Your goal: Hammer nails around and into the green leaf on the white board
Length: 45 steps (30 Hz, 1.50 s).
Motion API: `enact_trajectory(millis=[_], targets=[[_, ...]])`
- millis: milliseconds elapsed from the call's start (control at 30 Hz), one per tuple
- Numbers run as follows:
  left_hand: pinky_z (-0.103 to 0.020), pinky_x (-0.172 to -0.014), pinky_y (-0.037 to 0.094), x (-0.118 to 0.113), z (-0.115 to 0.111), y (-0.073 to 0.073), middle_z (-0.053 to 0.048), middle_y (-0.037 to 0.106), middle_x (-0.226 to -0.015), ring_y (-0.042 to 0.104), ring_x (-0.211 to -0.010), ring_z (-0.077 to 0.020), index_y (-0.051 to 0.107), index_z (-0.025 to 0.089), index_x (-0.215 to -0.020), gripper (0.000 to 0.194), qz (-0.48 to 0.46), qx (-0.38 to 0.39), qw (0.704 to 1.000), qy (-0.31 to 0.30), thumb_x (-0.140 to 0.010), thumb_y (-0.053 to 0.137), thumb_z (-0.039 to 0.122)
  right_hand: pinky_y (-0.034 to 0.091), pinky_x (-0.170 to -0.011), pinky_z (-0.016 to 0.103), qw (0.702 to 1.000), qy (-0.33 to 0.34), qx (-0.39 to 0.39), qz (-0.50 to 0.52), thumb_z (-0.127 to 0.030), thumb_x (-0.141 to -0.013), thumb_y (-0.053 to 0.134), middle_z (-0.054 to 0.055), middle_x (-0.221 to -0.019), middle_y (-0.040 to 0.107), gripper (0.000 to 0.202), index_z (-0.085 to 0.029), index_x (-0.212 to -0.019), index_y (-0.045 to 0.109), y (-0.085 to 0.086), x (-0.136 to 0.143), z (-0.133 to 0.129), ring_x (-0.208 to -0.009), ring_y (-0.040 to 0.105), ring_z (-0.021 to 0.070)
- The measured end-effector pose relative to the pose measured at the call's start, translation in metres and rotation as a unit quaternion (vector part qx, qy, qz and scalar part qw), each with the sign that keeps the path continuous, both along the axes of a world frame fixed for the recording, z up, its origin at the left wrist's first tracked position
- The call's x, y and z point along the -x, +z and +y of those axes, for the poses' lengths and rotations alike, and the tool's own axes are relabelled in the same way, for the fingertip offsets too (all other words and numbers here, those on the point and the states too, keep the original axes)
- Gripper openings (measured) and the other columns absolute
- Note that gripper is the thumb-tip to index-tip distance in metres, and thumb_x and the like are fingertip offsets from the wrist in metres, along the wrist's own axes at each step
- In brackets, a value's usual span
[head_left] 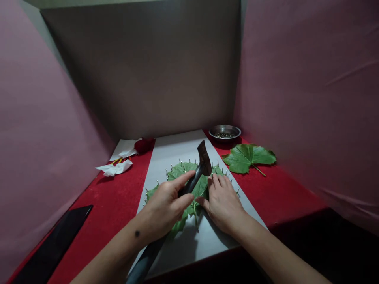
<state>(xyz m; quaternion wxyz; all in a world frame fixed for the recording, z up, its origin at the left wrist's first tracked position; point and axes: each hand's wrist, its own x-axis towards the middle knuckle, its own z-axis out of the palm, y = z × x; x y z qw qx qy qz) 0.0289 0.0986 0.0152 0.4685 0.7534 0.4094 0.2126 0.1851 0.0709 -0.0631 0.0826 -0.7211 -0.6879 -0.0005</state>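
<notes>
My left hand (162,203) is closed around the dark handle of a hammer (204,157), whose rusty head points up and away over the board. Under it lies a large green leaf (180,170) on a white board (180,146). Several upright nails (196,161) stand along the leaf's edge. My right hand (223,201) rests on the right part of the leaf, fingers laid on it and thumb apart, near the stem. Its fingertips are close to the nails on that side. Both hands cover part of the leaf.
A metal bowl (225,133) with loose nails stands at the back right. Another green leaf (250,157) lies on the red cloth (254,197). At left are crumpled white tissue (115,169), a dark red object (144,146) and a black flat strip (56,244). Pink sheets flank both sides.
</notes>
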Motion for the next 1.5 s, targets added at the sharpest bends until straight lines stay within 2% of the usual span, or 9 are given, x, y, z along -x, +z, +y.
enact_trajectory(millis=[133,300,467,567,700,933,1133,1367,1500], targets=[[-0.022,-0.039,0.031,-0.009,0.009,-0.008,0.009,0.043,-0.048,0.04,-0.041,-0.009,0.043,0.02,-0.14,0.058,0.017,-0.031,0.999,-0.029,-0.082,0.052,0.02,0.019,-0.115,0.046,1.0,-0.001,-0.008,0.023,-0.056,-0.092,0.032,0.029,-0.143,0.036,0.081,0.01,-0.138,0.037,0.001,-0.002,0.001,-0.137,0.029,0.0363],[-0.022,-0.038,0.029,-0.018,0.008,-0.008,0.01,0.04,-0.045,0.037,-0.039,-0.0091,0.042,0.02,-0.141,0.058,0.043,-0.079,0.996,-0.026,-0.083,0.05,0.019,0.019,-0.115,0.046,0.998,0.007,-0.018,0.065,-0.05,-0.091,0.039,0.03,-0.14,0.04,0.076,0.01,-0.138,0.037,0.001,-0.002,0.002,-0.137,0.03,0.0348],[-0.022,-0.036,0.029,-0.026,0.005,-0.007,0.007,0.045,-0.05,0.038,-0.039,-0.0094,0.044,0.016,-0.139,0.058,0.072,-0.055,0.995,-0.029,-0.082,0.051,0.02,0.017,-0.116,0.046,0.997,0.007,-0.022,0.069,-0.045,-0.092,0.038,0.028,-0.142,0.039,0.072,0.009,-0.139,0.036,-0.001,-0.002,0.0,-0.138,0.027,0.0352],[-0.022,-0.037,0.03,-0.025,0.002,-0.001,0.008,0.043,-0.051,0.04,-0.041,-0.0097,0.047,0.019,-0.138,0.055,0.065,-0.06,0.996,-0.031,-0.082,0.052,0.021,0.017,-0.116,0.046,0.998,0.007,-0.021,0.05,-0.049,-0.092,0.034,0.027,-0.139,0.044,0.073,0.008,-0.138,0.038,-0.002,-0.001,0.001,-0.136,0.03,0.0354],[-0.022,-0.039,0.029,-0.021,-0.004,0.007,0.009,0.038,-0.051,0.036,-0.042,-0.009,0.043,0.023,-0.14,0.054,0.046,-0.126,0.991,-0.011,-0.086,0.049,0.024,0.02,-0.114,0.047,0.998,-0.013,-0.024,0.058,-0.055,-0.089,0.037,0.027,-0.142,0.039,0.081,0.009,-0.139,0.036,-0.005,0.0,0.004,-0.137,0.028,0.0363],[-0.025,-0.041,0.031,-0.028,0.002,-0.004,0.008,0.041,-0.045,0.036,-0.04,-0.0115,0.047,0.015,-0.138,0.056,0.111,-0.12,0.986,-0.037,-0.083,0.05,0.023,0.018,-0.115,0.048,0.999,0.022,-0.025,0.037,-0.048,-0.093,0.031,0.028,-0.14,0.041,0.073,0.008,-0.14,0.035,-0.004,-0.002,0.001,-0.136,0.03,0.0361],[-0.023,-0.041,0.029,-0.021,-0.005,0.012,0.008,0.04,-0.051,0.035,-0.042,-0.0098,0.043,0.019,-0.14,0.056,0.068,-0.164,0.984,-0.009,-0.084,0.048,0.025,0.019,-0.116,0.044,0.998,-0.025,-0.008,0.063,-0.057,-0.088,0.04,0.03,-0.143,0.035,0.085,0.011,-0.139,0.034,-0.003,-0.001,0.004,-0.138,0.027,0.0364],[-0.023,-0.039,0.03,-0.026,0.004,-0.001,0.007,0.043,-0.046,0.036,-0.039,-0.0104,0.05,0.015,-0.135,0.053,0.114,-0.147,0.981,-0.05,-0.082,0.049,0.019,0.017,-0.115,0.047,0.999,0.015,-0.016,0.046,-0.049,-0.092,0.035,0.029,-0.142,0.037,0.075,0.009,-0.14,0.034,-0.003,-0.002,0.001,-0.137,0.028,0.037],[-0.023,-0.041,0.033,-0.024,-0.002,0.007,0.008,0.043,-0.046,0.037,-0.039,-0.0104,0.048,0.018,-0.137,0.053,0.094,-0.175,0.98,-0.029,-0.083,0.048,0.021,0.021,-0.114,0.048,0.998,-0.007,-0.022,0.061,-0.051,-0.089,0.041,0.027,-0.143,0.037,0.077,0.008,-0.139,0.036,-0.004,-0.002,0.002,-0.138,0.027,0.0369]])
